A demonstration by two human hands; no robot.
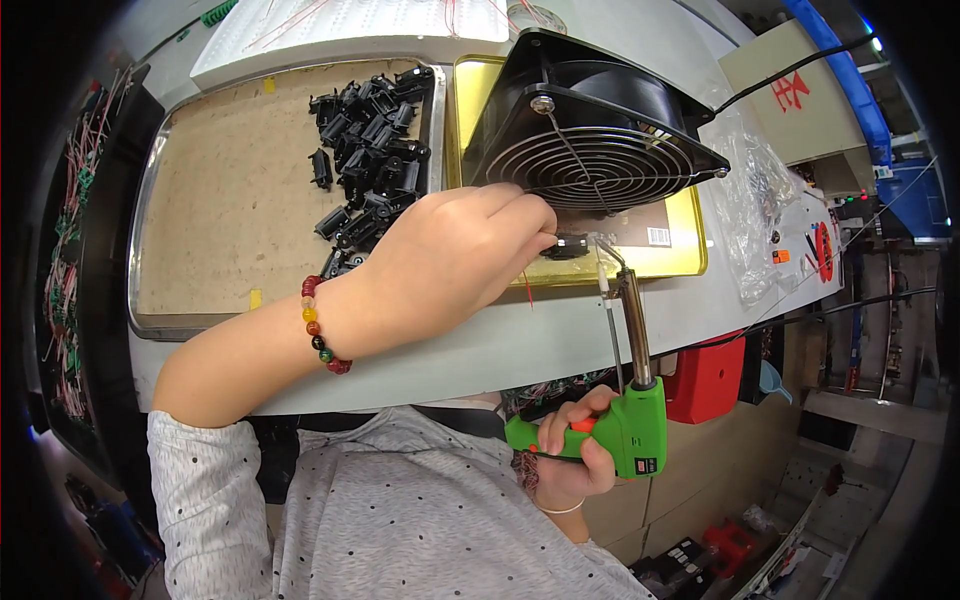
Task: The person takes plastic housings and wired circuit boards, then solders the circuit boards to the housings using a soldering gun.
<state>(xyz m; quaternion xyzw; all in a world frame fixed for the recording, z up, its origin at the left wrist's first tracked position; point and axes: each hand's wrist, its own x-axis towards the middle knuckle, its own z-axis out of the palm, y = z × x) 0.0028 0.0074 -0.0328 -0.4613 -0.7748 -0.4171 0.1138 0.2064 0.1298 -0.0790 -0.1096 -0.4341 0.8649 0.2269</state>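
In the head view, a black part (567, 247) is held in the left hand (460, 250), just on the near side of the fan (590, 120); the thumb and fingers are closed in a pinch at the part's left end. A thin red wire (529, 290) is seen hanging beneath those fingertips. By the right hand (578, 445), well below the fan, a green gun (645, 430) is gripped, the fingers curled round its handle beside an orange trigger (583, 425). The gun's metal tube is pointed up toward the fan, and its tip (600, 243) is brought close to the part's right end; whether the two are touching cannot be told. A yellow tray (690, 262) is partly covered by the fan. To the fan's left, a metal-rimmed tray (137, 250) is set, with a heap of black parts (375, 150) gathered along its side nearest the fan. A white foam block (340, 35) is placed beyond, to the fan's upper left. Clear plastic (745, 200) is spread to the fan's right, and a red box (708, 380) is seen below it on that side.
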